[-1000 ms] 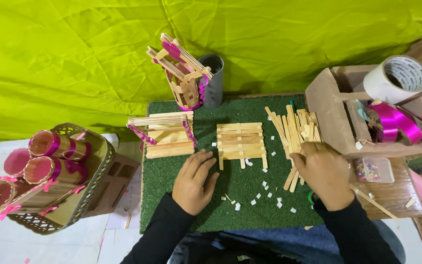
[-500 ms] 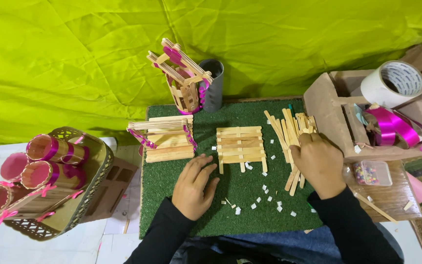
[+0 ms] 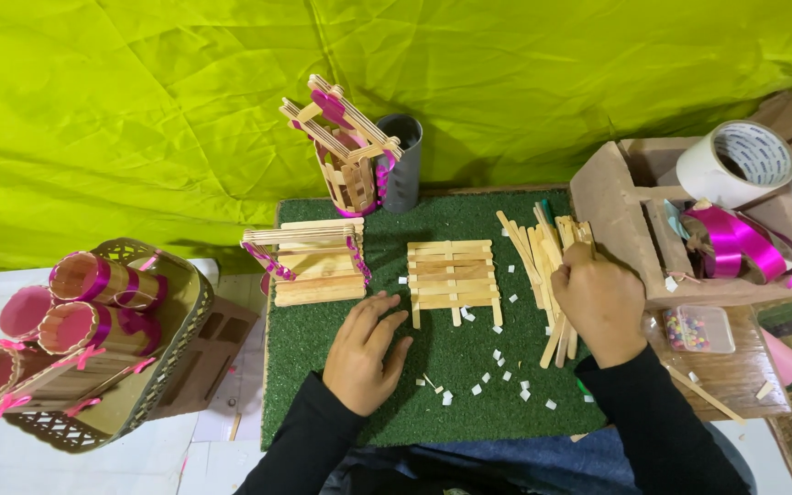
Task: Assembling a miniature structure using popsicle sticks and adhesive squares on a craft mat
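We see a green mat [image 3: 323, 367] of artificial turf with craft work laid out on it. Our right hand [image 3: 600, 302] rests knuckles-up on a loose pile of wooden sticks [image 3: 543, 252] at the right of the mat, its fingers curled down onto the sticks; whether it has pinched one up, we cannot tell. Our left hand [image 3: 362, 353] lies open and flat on the turf, near a half-built stick panel [image 3: 452, 275] at the mat's centre, holding nothing. Small white scraps [image 3: 497, 367] lie scattered on the near side of the panel. A finished stick frame with pink ribbon [image 3: 309, 261] sits left of the panel; a taller stick holder [image 3: 346, 147] leans against a grey cup [image 3: 405, 165] at the far edge. A basket [image 3: 171, 362] of pink-ribboned tubes stands far left; a cardboard box [image 3: 602, 197] with a tape roll [image 3: 735, 160] stands right.

We judge the sticks light, stiff and thin, liable to snap if bent; each is best taken by its long edges near the middle.
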